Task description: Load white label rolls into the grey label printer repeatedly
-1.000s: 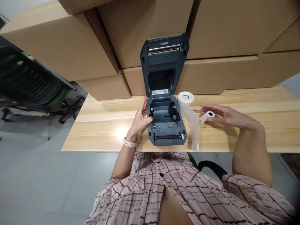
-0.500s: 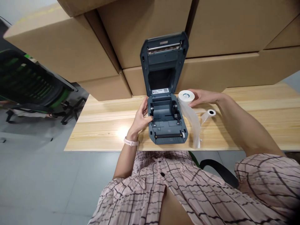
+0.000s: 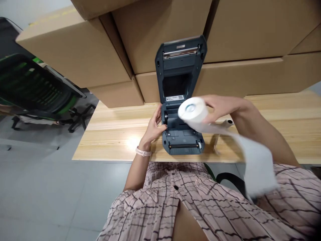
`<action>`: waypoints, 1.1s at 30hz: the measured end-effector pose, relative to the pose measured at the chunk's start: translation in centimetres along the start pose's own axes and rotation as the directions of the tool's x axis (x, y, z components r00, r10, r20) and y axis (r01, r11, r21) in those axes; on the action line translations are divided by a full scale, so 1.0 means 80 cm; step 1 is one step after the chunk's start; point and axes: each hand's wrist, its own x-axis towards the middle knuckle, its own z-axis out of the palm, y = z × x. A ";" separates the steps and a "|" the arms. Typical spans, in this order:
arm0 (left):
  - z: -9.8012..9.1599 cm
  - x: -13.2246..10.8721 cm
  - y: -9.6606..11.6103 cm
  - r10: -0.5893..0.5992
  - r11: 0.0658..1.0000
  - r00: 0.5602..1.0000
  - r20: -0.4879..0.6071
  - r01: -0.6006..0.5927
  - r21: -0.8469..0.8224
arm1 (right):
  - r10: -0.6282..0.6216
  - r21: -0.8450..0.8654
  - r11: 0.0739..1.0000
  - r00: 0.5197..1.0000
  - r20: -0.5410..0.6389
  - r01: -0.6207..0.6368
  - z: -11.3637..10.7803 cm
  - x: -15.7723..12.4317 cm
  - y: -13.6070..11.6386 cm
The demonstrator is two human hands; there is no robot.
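A dark grey label printer [image 3: 184,138] sits on the table with its lid [image 3: 180,70] raised upright. My left hand [image 3: 154,125] grips the printer's left side, thumb over the rim and fingers along the outer wall. In my right hand [image 3: 219,106] is a white label roll [image 3: 198,113], held tilted above the printer's open bay and covering the bay's right side. From the roll a loose strip of labels [image 3: 258,160] trails right and down past the table edge, blurred by motion. A small roll with a dark core [image 3: 228,123] stands on the table behind that strip, partly hidden.
Large cardboard boxes [image 3: 250,30] line the back of the wooden table [image 3: 107,134], close behind the lid. An office chair [image 3: 32,87] stands on the floor at the left. Part of another chair [image 3: 230,177] shows below the table's front edge.
My right hand has lifted the label roll off the table and carried it left over the printer. Its loose strip has swung out to the right. My left hand stays on the printer.
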 end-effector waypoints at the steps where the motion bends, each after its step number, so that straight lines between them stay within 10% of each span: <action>1: 0.000 0.000 0.000 -0.002 1.000 1.000 0.000 0.002 0.000 | 0.012 -0.115 0.993 0.999 0.044 -0.007 0.005 0.014 -0.011; 6: -0.001 0.001 -0.001 -0.005 1.000 1.000 0.004 0.005 0.004 | 0.082 -0.477 0.879 0.989 0.122 -0.014 0.026 0.064 -0.028; 26: -0.009 0.004 -0.019 0.068 0.998 0.997 0.035 -0.069 0.010 | 0.229 -0.644 0.764 0.953 0.200 -0.049 0.044 0.090 -0.029; 33: -0.006 0.003 -0.027 0.077 0.997 0.997 -0.011 -0.078 -0.016 | 0.042 -0.594 0.804 0.997 0.061 0.002 0.062 0.061 -0.017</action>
